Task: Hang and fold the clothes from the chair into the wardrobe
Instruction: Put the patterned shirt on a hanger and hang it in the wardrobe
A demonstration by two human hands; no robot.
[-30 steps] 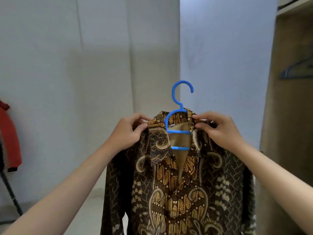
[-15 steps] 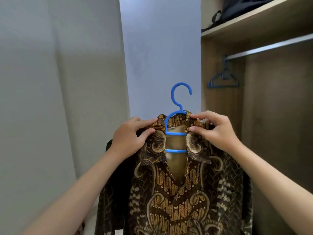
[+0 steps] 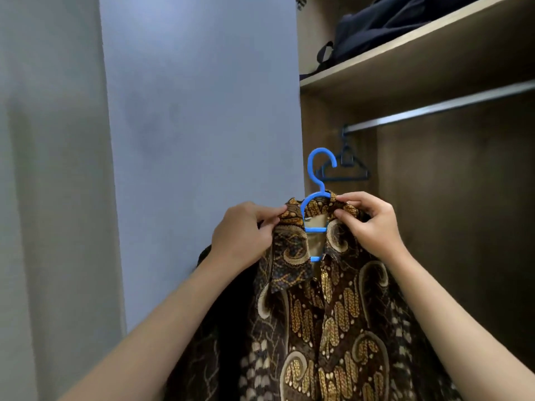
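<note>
I see the shirt [image 3: 327, 319] on a hanger [image 3: 316, 198], rail [image 3: 440, 108] up right, bag [image 3: 385, 21] on the shelf [image 3: 419, 50] above.

I see both forearms bare up from each hand, no sleeve showing. The left hand [image 3: 241, 231] and right hand [image 3: 373, 224] wear no gloves, rings or watch.

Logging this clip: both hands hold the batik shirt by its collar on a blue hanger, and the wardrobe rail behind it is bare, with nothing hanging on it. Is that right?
Not quite. The rail is not bare: the head view shows a dark empty hanger hooked on it near its left end. The rest stands: the left hand and right hand pinch the batik shirt at its collar on the blue hanger.
</note>
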